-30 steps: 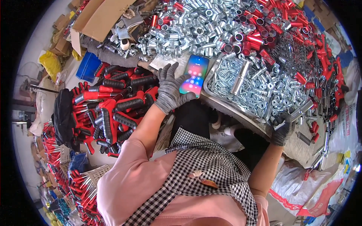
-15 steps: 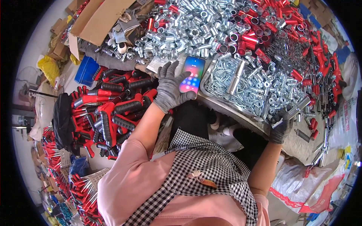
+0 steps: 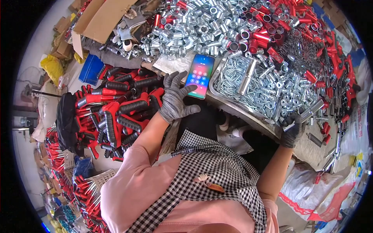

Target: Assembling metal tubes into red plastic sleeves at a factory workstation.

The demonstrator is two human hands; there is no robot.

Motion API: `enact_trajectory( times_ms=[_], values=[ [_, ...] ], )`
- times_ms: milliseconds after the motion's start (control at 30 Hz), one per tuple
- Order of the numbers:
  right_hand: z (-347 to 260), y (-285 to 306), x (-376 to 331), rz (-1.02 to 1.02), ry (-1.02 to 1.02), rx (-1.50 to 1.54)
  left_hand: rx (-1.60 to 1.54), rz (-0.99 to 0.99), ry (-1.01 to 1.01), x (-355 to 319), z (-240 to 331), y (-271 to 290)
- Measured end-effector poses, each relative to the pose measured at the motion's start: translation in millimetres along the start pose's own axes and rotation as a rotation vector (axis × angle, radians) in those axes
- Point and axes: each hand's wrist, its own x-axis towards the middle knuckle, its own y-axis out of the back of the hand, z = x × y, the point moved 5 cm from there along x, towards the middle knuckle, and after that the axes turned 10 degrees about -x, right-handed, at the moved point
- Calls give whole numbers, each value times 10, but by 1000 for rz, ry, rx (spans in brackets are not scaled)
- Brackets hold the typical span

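A phone (image 3: pixel 200 79) with a lit keypad screen lies at the bench's near edge, left of the metal tray. My left hand (image 3: pixel 175 99), in a grey glove, has its fingers spread over the phone's lower left, one fingertip at the lower part of the screen. At the tray's near right corner my gloved right hand (image 3: pixel 293 132) is closed round a silver metal tube (image 3: pixel 311 110) that points up and to the right. The tray (image 3: pixel 213 88) is full of small bolts and metal fittings, with a longer shiny tube (image 3: pixel 247 79) lying across them.
Silver sleeves (image 3: pixel 202 29) are heaped behind the tray, with red sleeves (image 3: pixel 260 37) and dark springs (image 3: pixel 297 48) to their right. Red tools with black grips (image 3: pixel 134 106) pile up at my left. Beyond them stand a blue bin (image 3: pixel 91 69) and an open cardboard box (image 3: pixel 103 21).
My left hand has shifted slightly down off the phone's side, and a finger has moved lower on the screen. The right hand keeps its hold on the metal tube.
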Motion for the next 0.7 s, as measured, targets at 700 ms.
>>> enact_trajectory(
  times_ms=[700],
  values=[
    [-65, -70, -20, 17, 36, -40, 212, -52, 94, 403, -137, -125]
  ],
)
